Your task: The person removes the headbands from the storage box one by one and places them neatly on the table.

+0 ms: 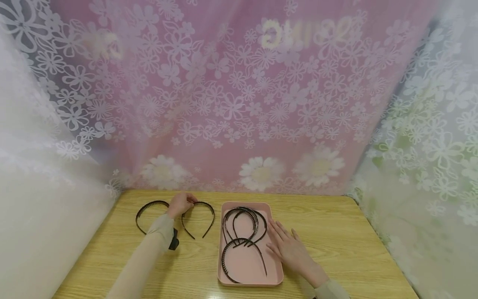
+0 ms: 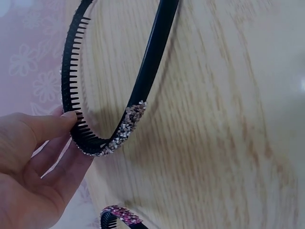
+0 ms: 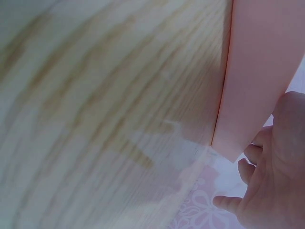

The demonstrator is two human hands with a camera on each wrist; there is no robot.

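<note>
My left hand point(image 1: 180, 204) pinches the top of a black toothed headband point(image 1: 213, 214) that lies on the wooden table point(image 1: 336, 232) left of a pink tray point(image 1: 246, 285). In the left wrist view my fingertips point(image 2: 66, 118) grip that headband point(image 2: 143, 81) at its rhinestone-studded crown. A second black headband point(image 1: 149, 203) lies just left of the hand; its pink-stoned crown point(image 2: 119, 217) shows low in the wrist view. Several black headbands point(image 1: 242, 209) lie in the tray. My right hand point(image 1: 289, 247) rests flat, fingers straight, against the tray's right side point(image 3: 257, 71).
Flowered pink and white curtains close in the table on the back, left and right. Bare wood extends right of the tray and along the front edge. A black wrist-worn device point(image 1: 173, 241) sits on my left sleeve.
</note>
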